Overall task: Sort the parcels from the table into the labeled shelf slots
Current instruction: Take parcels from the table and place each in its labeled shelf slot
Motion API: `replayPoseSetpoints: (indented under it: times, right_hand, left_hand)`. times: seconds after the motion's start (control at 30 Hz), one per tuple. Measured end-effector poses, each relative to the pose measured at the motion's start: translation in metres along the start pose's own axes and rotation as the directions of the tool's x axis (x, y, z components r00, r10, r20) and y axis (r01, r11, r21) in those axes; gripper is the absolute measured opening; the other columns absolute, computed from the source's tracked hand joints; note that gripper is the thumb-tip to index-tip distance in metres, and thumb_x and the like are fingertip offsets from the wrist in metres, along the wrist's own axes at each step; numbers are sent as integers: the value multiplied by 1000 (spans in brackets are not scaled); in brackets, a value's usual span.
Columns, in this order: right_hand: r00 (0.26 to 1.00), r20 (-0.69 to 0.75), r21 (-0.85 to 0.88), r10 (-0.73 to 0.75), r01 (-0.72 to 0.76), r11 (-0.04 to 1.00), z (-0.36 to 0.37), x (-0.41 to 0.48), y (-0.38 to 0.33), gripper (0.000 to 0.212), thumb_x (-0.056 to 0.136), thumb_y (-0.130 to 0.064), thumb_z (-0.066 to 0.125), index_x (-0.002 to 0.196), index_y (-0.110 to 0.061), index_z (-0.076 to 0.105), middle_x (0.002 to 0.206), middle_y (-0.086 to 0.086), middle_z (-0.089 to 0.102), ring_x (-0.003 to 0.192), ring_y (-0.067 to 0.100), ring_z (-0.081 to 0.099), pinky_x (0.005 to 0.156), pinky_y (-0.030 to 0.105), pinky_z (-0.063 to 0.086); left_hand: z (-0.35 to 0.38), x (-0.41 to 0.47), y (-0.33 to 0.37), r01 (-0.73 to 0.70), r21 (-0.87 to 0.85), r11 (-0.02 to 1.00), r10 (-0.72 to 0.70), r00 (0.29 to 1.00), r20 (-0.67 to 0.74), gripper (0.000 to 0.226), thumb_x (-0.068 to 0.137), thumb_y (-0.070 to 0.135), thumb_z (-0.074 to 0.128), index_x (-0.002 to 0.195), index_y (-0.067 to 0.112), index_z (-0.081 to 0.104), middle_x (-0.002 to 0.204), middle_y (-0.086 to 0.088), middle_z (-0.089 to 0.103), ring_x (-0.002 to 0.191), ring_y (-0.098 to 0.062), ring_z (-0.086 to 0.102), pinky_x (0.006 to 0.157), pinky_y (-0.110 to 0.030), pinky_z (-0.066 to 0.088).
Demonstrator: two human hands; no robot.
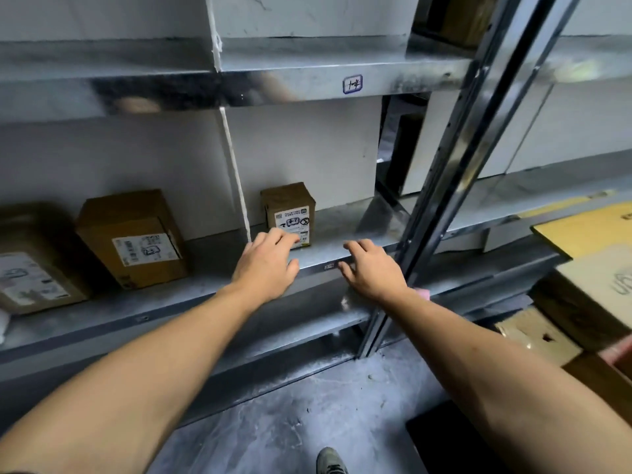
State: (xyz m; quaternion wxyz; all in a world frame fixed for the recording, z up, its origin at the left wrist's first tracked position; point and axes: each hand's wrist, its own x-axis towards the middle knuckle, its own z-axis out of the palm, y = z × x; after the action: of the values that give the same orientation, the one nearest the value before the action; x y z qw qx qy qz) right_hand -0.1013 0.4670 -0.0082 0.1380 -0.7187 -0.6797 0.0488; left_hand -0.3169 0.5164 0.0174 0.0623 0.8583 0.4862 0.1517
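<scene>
A small brown parcel (289, 213) with a white shipping label stands upright in a slot of the metal shelf (342, 258), just right of a white divider (236, 179). My left hand (266, 265) reaches into that slot; its relaxed fingers lie just in front of the parcel's lower left corner, and contact is unclear. My right hand (371, 270) hovers over the shelf's front edge to the right, fingers loosely spread, holding nothing. A handwritten slot label (352, 84) is stuck on the shelf edge above.
Two larger brown parcels (133, 239) (34, 268) sit in the slot to the left. A metal upright post (441, 186) stands right of my right hand. Flattened cardboard boxes (591, 254) lie at far right. Grey floor and a shoe (331, 461) show below.
</scene>
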Motion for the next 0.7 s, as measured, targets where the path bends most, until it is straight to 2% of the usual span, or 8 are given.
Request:
replayPoseSetpoints:
  times: [0.27, 0.4, 0.7]
  right_hand:
    - [988, -69, -180, 140, -150, 972, -27, -49, -1, 39, 98, -44, 47, 124, -16, 51, 124, 11, 55, 111, 36, 54, 81, 43, 47]
    - [976, -90, -248, 196, -213, 945, -40, -75, 7, 42, 97, -47, 45, 127, -17, 50, 124, 9, 55, 111, 35, 55, 83, 43, 47]
    - [911, -131, -301, 390, -412, 860, -65, -151, 78, 39, 96, -50, 41, 119, -20, 51, 115, 10, 57, 105, 35, 58, 81, 45, 48]
  left_hand:
    - [-3, -1, 25, -167, 74, 983, 164, 985, 46, 47, 93, 35, 44, 139, 23, 42, 135, -1, 46, 125, -25, 40, 102, -40, 33]
    - [1, 5, 47, -239, 93, 967, 232, 970, 78, 46, 93, 39, 44, 137, 25, 42, 133, -1, 47, 122, -25, 41, 103, -41, 33]
    - [37, 24, 139, -442, 33, 896, 433, 889, 151, 42, 91, 39, 48, 130, 24, 49, 127, -1, 51, 117, -26, 43, 97, -41, 34]
